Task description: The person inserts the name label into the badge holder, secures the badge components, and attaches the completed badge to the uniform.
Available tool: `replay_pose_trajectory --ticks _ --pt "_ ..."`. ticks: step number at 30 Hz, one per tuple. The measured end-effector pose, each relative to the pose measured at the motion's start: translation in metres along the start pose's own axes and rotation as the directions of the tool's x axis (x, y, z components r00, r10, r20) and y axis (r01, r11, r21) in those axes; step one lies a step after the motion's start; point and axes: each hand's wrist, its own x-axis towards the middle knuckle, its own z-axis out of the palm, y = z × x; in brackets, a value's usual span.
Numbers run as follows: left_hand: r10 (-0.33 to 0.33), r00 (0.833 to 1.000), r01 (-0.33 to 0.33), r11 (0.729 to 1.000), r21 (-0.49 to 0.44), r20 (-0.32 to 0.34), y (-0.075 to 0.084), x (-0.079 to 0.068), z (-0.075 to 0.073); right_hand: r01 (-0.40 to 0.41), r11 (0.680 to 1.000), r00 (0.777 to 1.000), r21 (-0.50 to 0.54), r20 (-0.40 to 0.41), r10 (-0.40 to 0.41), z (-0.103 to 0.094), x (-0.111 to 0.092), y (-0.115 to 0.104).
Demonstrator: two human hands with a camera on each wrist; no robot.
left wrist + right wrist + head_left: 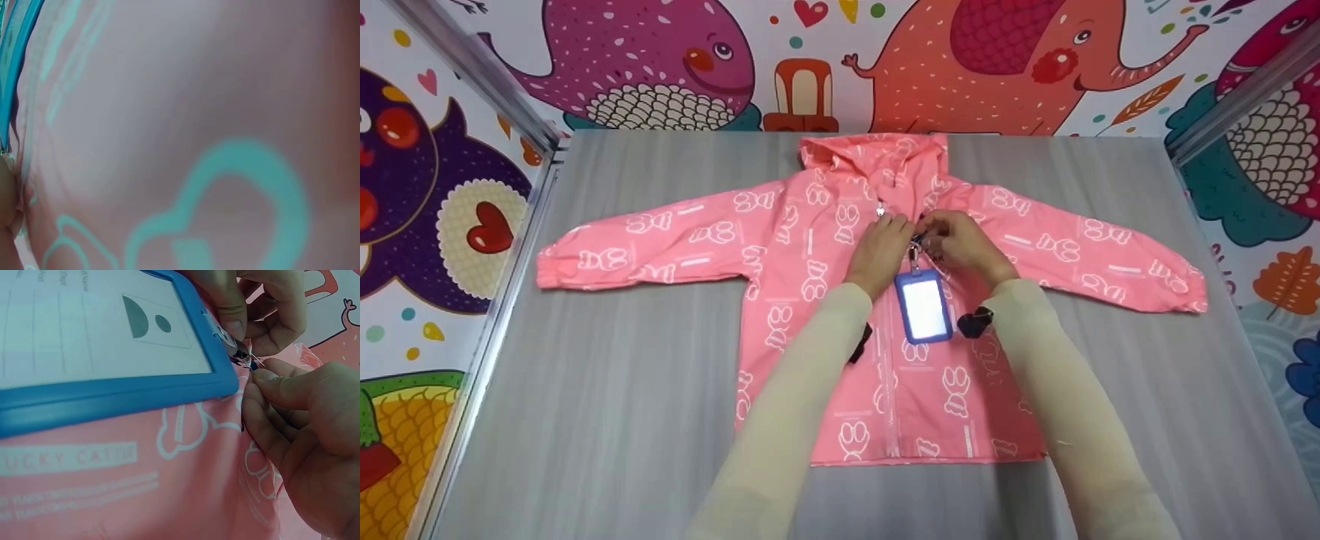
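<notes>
A pink jacket (810, 352) with white rabbit-like prints lies face up, sleeves spread. On its chest lies a blue-framed badge holder (901, 304) with a metal clip (914, 253) at its top. My left hand (881, 251) pinches the jacket fabric beside the clip; the thumb lies close to the metal in the right wrist view. From the other side, my right hand (315, 422) pinches a small dark piece at the clip's end, where a thin pin-like line shows. The fingertips partly hide this spot. The left wrist view shows mostly blurred jacket and the badge's edge (17, 62).
The jacket's zipper pull (880, 210) sits near the collar, above my left hand. Beneath the jacket is a grey wood-grain table (607, 390). Panels with cartoon elephants (990, 67) stand along the back and sides, with metal rails (487, 330) at the edges.
</notes>
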Motion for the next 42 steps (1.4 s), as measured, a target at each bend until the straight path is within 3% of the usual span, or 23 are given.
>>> replay_pose_trajectory --ticks 9,14,22,26,30,37,42 --pt "-0.023 1.000 0.023 0.999 -0.046 0.002 -0.001 0.000 0.000 -0.082 0.996 0.996 0.029 0.050 0.080 -0.006 -0.003 -0.001" --pt "-0.050 0.999 0.050 0.996 -0.072 -0.009 -0.003 -0.001 -0.002 -0.083 0.996 0.996 0.032 0.025 0.082 -0.003 -0.001 0.001" --pt "-0.042 0.999 0.040 0.995 -0.087 -0.028 -0.005 -0.001 -0.007 -0.079 0.982 0.996 0.172 -0.035 0.086 -0.004 -0.013 -0.019" --pt "-0.031 0.998 0.029 0.999 -0.038 -0.055 -0.003 -0.001 -0.009 -0.069 0.973 0.994 0.218 -0.064 0.085 -0.004 -0.018 -0.026" --pt "-0.031 0.996 0.036 0.998 0.054 -0.089 -0.001 0.000 -0.006 -0.080 0.957 0.994 0.278 -0.048 0.097 -0.003 -0.014 -0.019" --pt "-0.142 0.987 0.148 0.985 0.086 -0.070 0.003 -0.002 0.000 -0.113 0.969 0.993 0.218 0.002 0.115 -0.002 -0.005 0.002" --pt "-0.210 0.976 0.208 0.978 -0.031 -0.064 0.002 -0.005 0.001 -0.096 0.977 0.995 0.191 0.017 0.095 -0.003 -0.004 0.004"
